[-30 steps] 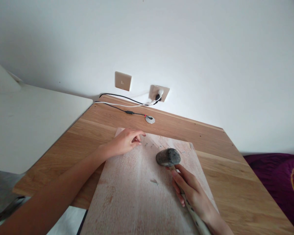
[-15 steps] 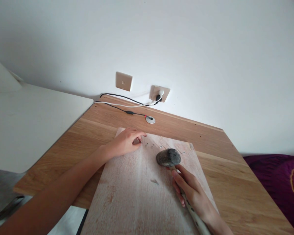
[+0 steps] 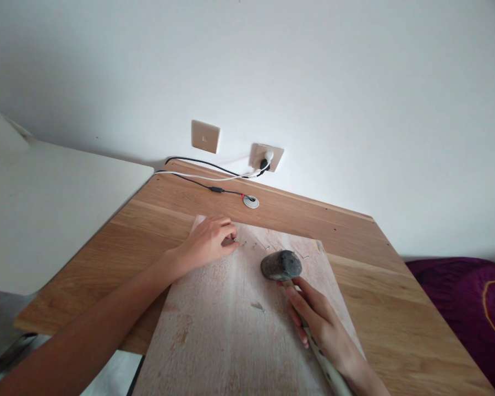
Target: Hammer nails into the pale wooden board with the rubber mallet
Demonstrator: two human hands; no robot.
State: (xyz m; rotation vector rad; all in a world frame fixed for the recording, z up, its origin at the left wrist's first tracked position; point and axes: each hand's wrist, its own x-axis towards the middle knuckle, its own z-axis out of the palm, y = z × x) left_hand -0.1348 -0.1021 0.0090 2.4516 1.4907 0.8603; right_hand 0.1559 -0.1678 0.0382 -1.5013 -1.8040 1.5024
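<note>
A pale wooden board (image 3: 214, 319) lies on the desk under both hands. Near its far edge my left hand (image 3: 212, 237) rests on it, thumb and fingers pinched round a nail (image 3: 235, 240) whose head just shows. Several nails stand in a row to the right of that hand, among them one nail (image 3: 267, 248) close to the mallet. My right hand (image 3: 315, 311) grips the pale handle of a mallet with a dark head (image 3: 281, 265), held over the board's right half. Another nail (image 3: 263, 311) is lower down near the board's middle, beside a dark mark.
The wooden desk (image 3: 400, 308) reaches back to a white wall. Cables (image 3: 202, 177) run along its rear edge to a wall socket (image 3: 268, 158). A white surface (image 3: 66, 203) adjoins at the left, and purple fabric (image 3: 449, 297) lies at the right.
My left fingers, the index finger raised before, have curled in and closed round the nail. The mallet stays almost in place in my right hand; the view has shifted slightly.
</note>
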